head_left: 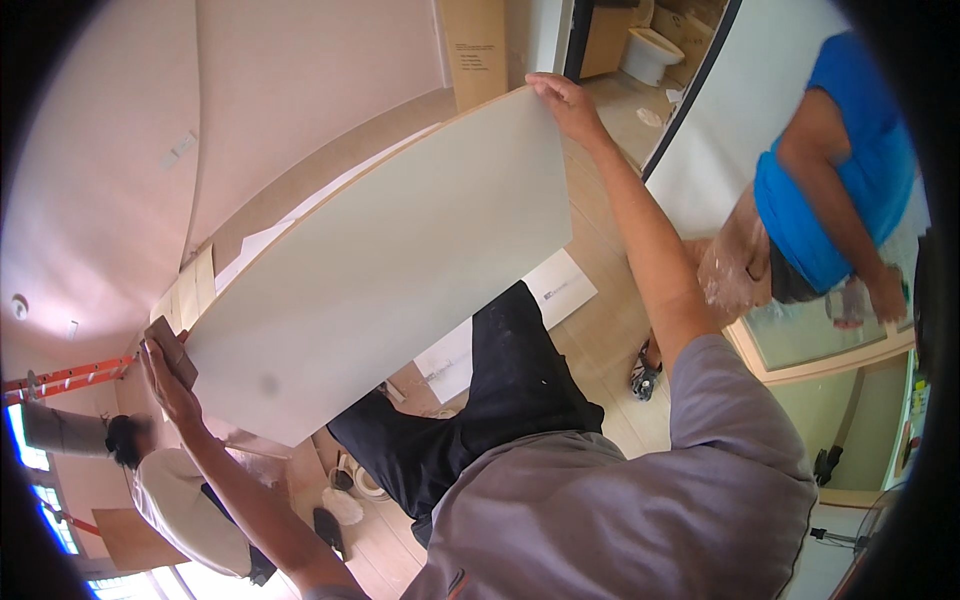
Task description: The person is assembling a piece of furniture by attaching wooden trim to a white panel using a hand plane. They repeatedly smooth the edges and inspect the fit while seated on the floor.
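Indoors, right hand [570, 108] grips white panel [390, 260] at far right; left hand [173, 388] clasps brown block [174, 352] at left end.

Home worksite — orange ladder [82, 374], toilet [652, 58] (through doorway [690, 95])

wht toilet [653, 55], top R; cardbd box [478, 60], top ctr; orng ladder [90, 371], L; co-worker [822, 215] in blue, R

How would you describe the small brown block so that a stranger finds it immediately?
Start with the large pale board tilted across the middle of the picture. Follow it to its left end, where the left hand is. Against that hand is the brown block, dark and far smaller than the board.
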The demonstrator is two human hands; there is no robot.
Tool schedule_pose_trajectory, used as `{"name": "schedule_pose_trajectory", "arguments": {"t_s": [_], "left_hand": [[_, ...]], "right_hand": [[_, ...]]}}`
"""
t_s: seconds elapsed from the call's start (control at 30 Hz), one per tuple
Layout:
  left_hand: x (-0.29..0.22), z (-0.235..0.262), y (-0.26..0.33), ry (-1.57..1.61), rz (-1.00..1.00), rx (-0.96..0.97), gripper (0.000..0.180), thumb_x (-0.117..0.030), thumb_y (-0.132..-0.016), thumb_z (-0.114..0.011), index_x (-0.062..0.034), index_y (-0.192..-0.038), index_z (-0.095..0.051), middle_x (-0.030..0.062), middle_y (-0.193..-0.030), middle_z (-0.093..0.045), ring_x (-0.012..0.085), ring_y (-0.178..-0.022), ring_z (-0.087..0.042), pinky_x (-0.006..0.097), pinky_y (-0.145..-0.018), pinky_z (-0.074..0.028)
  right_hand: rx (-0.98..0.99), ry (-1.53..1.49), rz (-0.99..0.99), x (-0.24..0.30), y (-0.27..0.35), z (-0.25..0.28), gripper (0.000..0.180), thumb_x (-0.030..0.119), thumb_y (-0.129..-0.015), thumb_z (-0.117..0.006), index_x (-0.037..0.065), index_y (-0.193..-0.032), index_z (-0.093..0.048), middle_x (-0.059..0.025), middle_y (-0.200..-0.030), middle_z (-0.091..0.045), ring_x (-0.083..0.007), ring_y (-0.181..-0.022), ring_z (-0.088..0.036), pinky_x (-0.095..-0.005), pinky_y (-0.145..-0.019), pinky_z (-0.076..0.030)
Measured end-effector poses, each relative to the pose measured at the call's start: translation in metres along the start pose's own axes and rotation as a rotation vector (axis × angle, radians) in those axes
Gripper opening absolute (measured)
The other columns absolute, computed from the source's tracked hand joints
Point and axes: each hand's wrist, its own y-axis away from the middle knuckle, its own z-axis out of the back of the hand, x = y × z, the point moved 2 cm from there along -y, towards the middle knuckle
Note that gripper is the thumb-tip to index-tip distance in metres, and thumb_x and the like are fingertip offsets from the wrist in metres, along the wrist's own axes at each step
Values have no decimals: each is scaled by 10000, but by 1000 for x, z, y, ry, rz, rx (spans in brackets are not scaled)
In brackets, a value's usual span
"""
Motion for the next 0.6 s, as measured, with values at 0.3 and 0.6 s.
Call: {"name": "schedule_pose_trajectory", "arguments": {"t_s": [0.3, 0.6], "left_hand": [[-2, -4, 1, 23, -10, 38, 488, -470, -1115, -500, -46, -1342, -579, 112, -1227, -670, 216, -1134, -691, 334, -992, -475], [-6, -7, 8, -60, 32, -61, 535, -423, -1095, -551, -29, -1457, -552, 109, -1311, -662, 190, -1086, -690, 306, -944, -530]], "right_hand": [[-19, -393, -404, -7, -19, -17, 261, 248, -1002, -671, 101, -1215, -706, 2, -1090, -661, -104, -961, -598, -288, -868, -511], [-80, -332, -288, -55, -22, -36, 413, 294, -960, -657, 89, -1317, -686, -32, -1218, -665, -178, -1152, -577, -363, -1058, -452]]}}
